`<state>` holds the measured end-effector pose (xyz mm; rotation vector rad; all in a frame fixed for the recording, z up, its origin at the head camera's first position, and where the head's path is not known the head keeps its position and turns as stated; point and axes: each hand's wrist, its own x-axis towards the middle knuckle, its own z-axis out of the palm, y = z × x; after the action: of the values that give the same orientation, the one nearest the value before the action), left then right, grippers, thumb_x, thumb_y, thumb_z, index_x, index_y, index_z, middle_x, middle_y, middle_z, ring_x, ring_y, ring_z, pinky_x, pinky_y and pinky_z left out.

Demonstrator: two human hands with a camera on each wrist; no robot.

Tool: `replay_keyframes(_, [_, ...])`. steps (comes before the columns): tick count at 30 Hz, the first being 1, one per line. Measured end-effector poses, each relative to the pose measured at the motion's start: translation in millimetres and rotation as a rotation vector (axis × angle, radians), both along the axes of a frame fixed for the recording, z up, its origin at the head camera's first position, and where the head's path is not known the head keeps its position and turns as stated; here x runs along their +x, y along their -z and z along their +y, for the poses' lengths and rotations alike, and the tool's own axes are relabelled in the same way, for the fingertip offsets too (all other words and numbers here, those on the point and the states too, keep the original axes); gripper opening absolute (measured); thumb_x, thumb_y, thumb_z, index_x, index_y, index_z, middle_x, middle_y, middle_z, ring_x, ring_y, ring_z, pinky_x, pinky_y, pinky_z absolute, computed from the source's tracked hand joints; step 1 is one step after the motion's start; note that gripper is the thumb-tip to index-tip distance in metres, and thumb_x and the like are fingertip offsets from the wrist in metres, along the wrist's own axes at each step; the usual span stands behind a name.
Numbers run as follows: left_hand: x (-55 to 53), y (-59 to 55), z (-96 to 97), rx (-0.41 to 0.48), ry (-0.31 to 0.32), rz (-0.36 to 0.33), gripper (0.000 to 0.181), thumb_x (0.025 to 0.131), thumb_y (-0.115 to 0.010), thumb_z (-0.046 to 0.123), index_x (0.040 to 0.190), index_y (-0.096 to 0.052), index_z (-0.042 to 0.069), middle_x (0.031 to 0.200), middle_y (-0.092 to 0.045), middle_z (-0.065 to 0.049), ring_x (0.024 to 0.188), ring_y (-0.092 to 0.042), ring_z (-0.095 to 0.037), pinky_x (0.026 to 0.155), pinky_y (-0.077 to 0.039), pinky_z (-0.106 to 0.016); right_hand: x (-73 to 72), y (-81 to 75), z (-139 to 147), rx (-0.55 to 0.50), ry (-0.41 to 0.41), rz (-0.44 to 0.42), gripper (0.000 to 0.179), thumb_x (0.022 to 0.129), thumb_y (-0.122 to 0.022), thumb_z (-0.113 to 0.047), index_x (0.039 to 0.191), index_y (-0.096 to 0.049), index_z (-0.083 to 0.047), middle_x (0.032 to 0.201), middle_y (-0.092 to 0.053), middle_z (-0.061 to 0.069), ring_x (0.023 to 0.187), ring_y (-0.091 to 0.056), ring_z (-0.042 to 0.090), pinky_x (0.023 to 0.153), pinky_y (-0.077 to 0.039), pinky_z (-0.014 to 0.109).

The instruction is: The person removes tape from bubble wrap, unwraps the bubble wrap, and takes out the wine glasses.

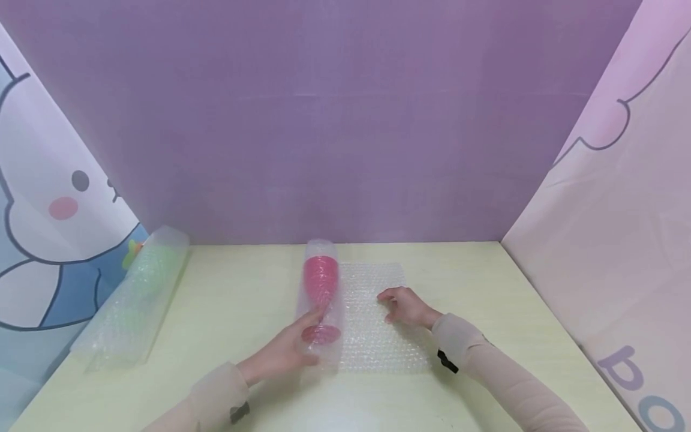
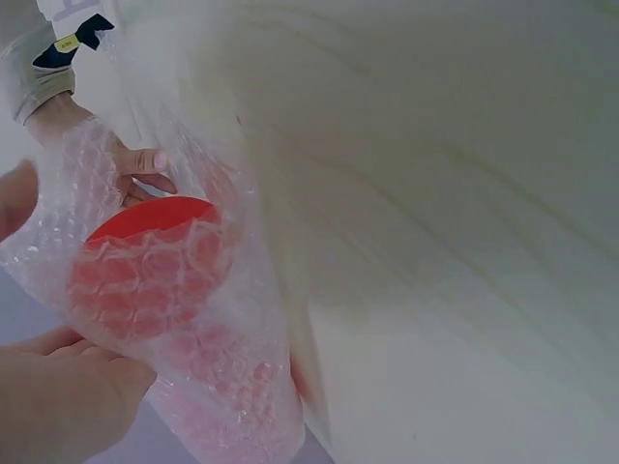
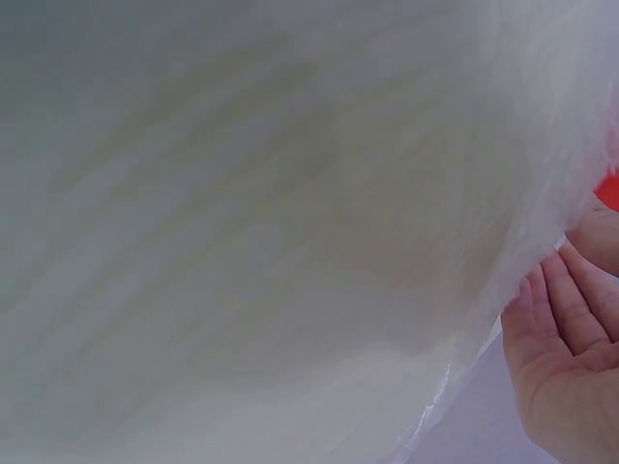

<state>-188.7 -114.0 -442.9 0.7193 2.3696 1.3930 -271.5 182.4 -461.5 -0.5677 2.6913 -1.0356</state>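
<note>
A red goblet (image 1: 321, 277) lies rolled in clear bubble wrap (image 1: 372, 351), its round foot toward me. My left hand (image 1: 285, 353) holds the wrapped goblet from the left near its stem and foot. In the left wrist view the red foot (image 2: 145, 280) shows through the bubbles, with my left fingers (image 2: 82, 387) against the wrap. The unrolled part of the sheet spreads to the right on the table. Over that part is my right hand (image 1: 407, 306), fingers loosely bent. The right wrist view shows fingers (image 3: 575, 309) right at the edge of the plastic.
Another bubble-wrapped bundle (image 1: 137, 294), with something green inside, lies at the left of the pale table (image 1: 459, 270). A purple panel (image 1: 345, 120) stands along the back. Printed cloth panels (image 1: 621, 240) flank both sides.
</note>
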Motion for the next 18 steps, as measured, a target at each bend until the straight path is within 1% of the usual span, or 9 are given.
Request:
replay_keyframes(2, [-0.2, 0.4, -1.7, 0.013, 0.003, 0.017, 0.086, 0.077, -0.066, 0.005, 0.147, -0.018, 0.018, 0.154, -0.01, -0.009, 0.135, -0.028, -0.035, 0.095, -0.047, -0.04, 0.3, 0.1, -0.1, 0.007, 0.004, 0.0, 0.046, 0.07, -0.072, 0.007, 0.114, -0.06, 0.003, 0.122, -0.058, 0.017, 0.117, -0.05, 0.035, 0.098, -0.045, 0.042])
replay_keyframes(4, [0.2, 0.9, -4.3, 0.029, 0.008, 0.035, 0.082, 0.08, -0.064, 0.008, 0.147, -0.019, 0.018, 0.154, -0.011, -0.007, 0.136, -0.027, -0.034, 0.097, -0.045, -0.043, 0.5, 0.3, -0.2, 0.01, 0.008, -0.002, 0.046, 0.07, -0.072, 0.006, 0.114, -0.06, 0.002, 0.122, -0.058, 0.017, 0.117, -0.05, 0.034, 0.098, -0.045, 0.042])
replay_keyframes(6, [1.4, 1.7, -7.4, 0.039, 0.004, 0.054, 0.078, 0.082, -0.064, 0.011, 0.147, -0.02, 0.019, 0.154, -0.013, -0.007, 0.137, -0.024, -0.034, 0.103, -0.037, -0.051, 0.5, 0.4, -0.2, 0.012, 0.01, -0.002, 0.046, 0.07, -0.072, 0.006, 0.114, -0.06, 0.002, 0.122, -0.058, 0.017, 0.117, -0.05, 0.034, 0.098, -0.045, 0.042])
replay_keyframes(7, [2.3, 1.5, -8.9, 0.035, -0.004, 0.069, 0.076, 0.082, -0.064, 0.013, 0.146, -0.022, 0.019, 0.154, -0.014, -0.008, 0.137, -0.022, -0.035, 0.105, -0.03, -0.055, 0.7, 0.3, -0.2, 0.011, 0.013, -0.003, 0.046, 0.07, -0.072, 0.006, 0.114, -0.06, 0.002, 0.122, -0.058, 0.017, 0.117, -0.05, 0.034, 0.098, -0.044, 0.042])
replay_keyframes(10, [5.8, -1.8, -12.7, 0.037, -0.044, 0.081, 0.071, 0.083, -0.063, 0.016, 0.144, -0.028, 0.021, 0.153, -0.019, -0.009, 0.139, -0.016, -0.036, 0.107, -0.015, -0.064, 0.8, -0.1, 0.0, 0.011, 0.01, 0.002, 0.046, 0.069, -0.072, 0.006, 0.114, -0.06, 0.001, 0.122, -0.059, 0.016, 0.117, -0.05, 0.034, 0.098, -0.045, 0.042])
replay_keyframes(13, [8.4, -6.2, -15.8, 0.028, -0.093, 0.077, 0.068, 0.083, -0.063, 0.014, 0.143, -0.031, 0.022, 0.152, -0.022, -0.009, 0.139, -0.017, -0.036, 0.106, -0.014, -0.065, 1.1, -0.8, 0.7, 0.014, 0.0, 0.01, 0.046, 0.069, -0.073, 0.005, 0.113, -0.061, 0.002, 0.121, -0.059, 0.016, 0.116, -0.051, 0.034, 0.098, -0.045, 0.042])
replay_keyframes(17, [9.6, -7.6, -21.8, 0.022, -0.146, 0.07, 0.071, 0.082, -0.062, 0.006, 0.143, -0.031, 0.023, 0.152, -0.024, -0.006, 0.139, -0.018, -0.035, 0.107, -0.015, -0.063, 2.0, -1.5, 1.5, -0.008, -0.01, 0.01, 0.045, 0.069, -0.073, 0.005, 0.112, -0.061, 0.001, 0.12, -0.06, 0.017, 0.115, -0.051, 0.036, 0.097, -0.046, 0.043])
replay_keyframes(18, [9.8, -7.6, -23.7, 0.022, -0.16, 0.069, 0.071, 0.081, -0.062, 0.005, 0.143, -0.031, 0.022, 0.151, -0.024, -0.005, 0.139, -0.018, -0.034, 0.108, -0.015, -0.062, -2.0, 5.1, 4.3, -0.02, -0.035, 0.029, 0.046, 0.069, -0.074, 0.002, 0.113, -0.061, 0.0, 0.12, -0.06, 0.015, 0.114, -0.052, 0.033, 0.095, -0.047, 0.04])
